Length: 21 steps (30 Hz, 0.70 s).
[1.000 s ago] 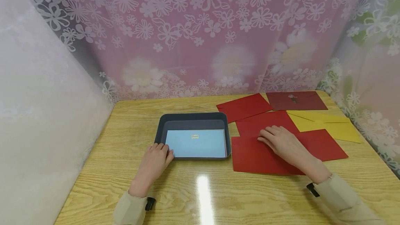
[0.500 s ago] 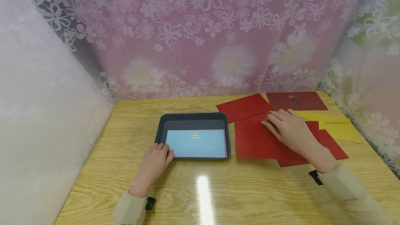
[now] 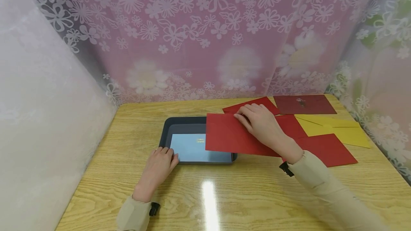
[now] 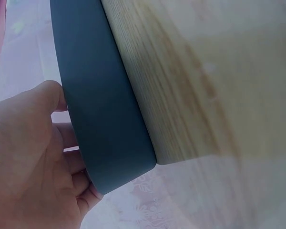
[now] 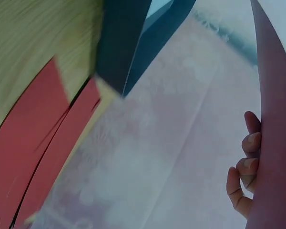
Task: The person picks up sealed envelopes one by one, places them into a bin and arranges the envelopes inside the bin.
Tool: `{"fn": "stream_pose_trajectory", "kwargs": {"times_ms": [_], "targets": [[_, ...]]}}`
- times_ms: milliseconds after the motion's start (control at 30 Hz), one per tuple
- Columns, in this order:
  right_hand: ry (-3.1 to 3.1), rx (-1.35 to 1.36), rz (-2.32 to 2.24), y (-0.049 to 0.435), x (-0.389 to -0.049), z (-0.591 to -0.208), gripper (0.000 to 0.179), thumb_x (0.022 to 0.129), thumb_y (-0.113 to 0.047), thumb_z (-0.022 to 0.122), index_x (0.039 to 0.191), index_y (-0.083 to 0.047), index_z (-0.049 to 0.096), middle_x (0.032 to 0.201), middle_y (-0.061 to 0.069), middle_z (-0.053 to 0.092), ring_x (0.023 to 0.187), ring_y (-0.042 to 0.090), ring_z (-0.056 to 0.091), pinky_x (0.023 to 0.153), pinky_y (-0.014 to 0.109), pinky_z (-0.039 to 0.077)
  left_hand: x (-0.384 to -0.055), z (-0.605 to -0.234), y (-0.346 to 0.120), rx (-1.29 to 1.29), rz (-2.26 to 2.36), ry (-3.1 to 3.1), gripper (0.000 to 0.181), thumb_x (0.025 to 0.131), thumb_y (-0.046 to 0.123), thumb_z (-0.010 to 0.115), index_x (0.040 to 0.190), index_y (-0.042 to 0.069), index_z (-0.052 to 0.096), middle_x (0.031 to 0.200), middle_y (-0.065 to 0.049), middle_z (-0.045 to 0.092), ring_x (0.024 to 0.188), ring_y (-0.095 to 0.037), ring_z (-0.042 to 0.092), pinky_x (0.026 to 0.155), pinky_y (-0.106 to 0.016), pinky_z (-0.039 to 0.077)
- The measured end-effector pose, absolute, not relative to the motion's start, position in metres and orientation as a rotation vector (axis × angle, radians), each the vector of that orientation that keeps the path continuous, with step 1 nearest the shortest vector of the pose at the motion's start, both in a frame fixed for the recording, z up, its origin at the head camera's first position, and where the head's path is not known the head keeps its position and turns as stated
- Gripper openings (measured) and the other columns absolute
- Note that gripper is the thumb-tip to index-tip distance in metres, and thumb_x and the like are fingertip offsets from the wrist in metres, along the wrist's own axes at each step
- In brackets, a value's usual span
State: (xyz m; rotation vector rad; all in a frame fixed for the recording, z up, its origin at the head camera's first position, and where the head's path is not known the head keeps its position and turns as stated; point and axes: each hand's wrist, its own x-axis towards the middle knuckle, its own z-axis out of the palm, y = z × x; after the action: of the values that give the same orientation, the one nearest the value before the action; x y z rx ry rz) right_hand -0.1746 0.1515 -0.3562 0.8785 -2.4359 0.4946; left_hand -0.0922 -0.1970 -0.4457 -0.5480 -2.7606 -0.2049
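Note:
A red envelope [image 3: 236, 134] hangs tilted over the right part of the dark grey tray [image 3: 184, 120]. My right hand [image 3: 261, 126] pinches it at its top edge. In the right wrist view, curled fingers [image 5: 249, 143] show beside the raised envelope [image 5: 279, 162]. Inside the tray lies a light blue envelope [image 3: 187, 149], its right side partly covered by the red one. My left hand [image 3: 160, 165] grips the tray's near left corner. In the left wrist view its fingers [image 4: 69, 136] reach over the rim, beside the tray's outer wall [image 4: 97, 95].
On the right of the wooden table [image 3: 135, 124] lie a red envelope [image 3: 330, 149], another red envelope [image 3: 290, 124], a yellow envelope [image 3: 350, 131] and a dark red envelope [image 3: 316, 104]. One more red envelope [image 3: 261, 102] lies behind my right hand. Flowered curtains [image 3: 192, 45] enclose the table.
My right hand has lifted the large red envelope from the pile and carried it left until it overlaps the tray. My left hand and the tray have stayed in place.

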Motion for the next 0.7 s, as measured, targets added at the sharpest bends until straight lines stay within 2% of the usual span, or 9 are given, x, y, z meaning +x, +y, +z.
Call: {"fn": "stream_pose_trajectory", "kwargs": {"times_ms": [200, 533, 700], "targets": [[-2.497, 0.853, 0.618, 0.112, -0.186, -0.361, 0.016, 0.098, -0.021, 0.068, 0.106, -0.008, 0.073, 0.102, 0.007, 0.073, 0.096, 0.027, 0.067, 0.089, 0.045, 0.052, -0.093, -0.446, -0.197, -0.542, -0.219, -2.754, 0.031, 0.098, 0.017, 0.064, 0.071, 0.01, 0.053, 0.065, 0.0, 0.041, 0.063, -0.019, 0.038, 0.065, -0.032, 0.036], [-2.522, 0.76, 0.831, 0.067, -0.199, -0.377, 0.023, 0.103, -0.011, 0.058, 0.123, -0.005, 0.069, 0.112, 0.011, 0.068, 0.099, 0.027, 0.063, 0.078, 0.04, 0.054, -0.093, -0.447, -0.198, -0.55, -0.214, -2.751, 0.033, 0.098, 0.017, 0.065, 0.069, 0.011, 0.05, 0.065, 0.001, 0.039, 0.062, -0.017, 0.036, 0.064, -0.031, 0.035], [-2.535, 0.84, 0.801, 0.055, -0.205, -0.392, 0.028, 0.103, -0.005, 0.055, 0.128, -0.003, 0.066, 0.108, 0.012, 0.066, 0.097, 0.027, 0.062, 0.074, 0.037, 0.053, -0.092, -0.446, -0.198, -0.554, -0.227, -2.748, 0.034, 0.098, 0.017, 0.065, 0.069, 0.011, 0.049, 0.065, 0.002, 0.038, 0.062, -0.016, 0.034, 0.064, -0.03, 0.034]]}}
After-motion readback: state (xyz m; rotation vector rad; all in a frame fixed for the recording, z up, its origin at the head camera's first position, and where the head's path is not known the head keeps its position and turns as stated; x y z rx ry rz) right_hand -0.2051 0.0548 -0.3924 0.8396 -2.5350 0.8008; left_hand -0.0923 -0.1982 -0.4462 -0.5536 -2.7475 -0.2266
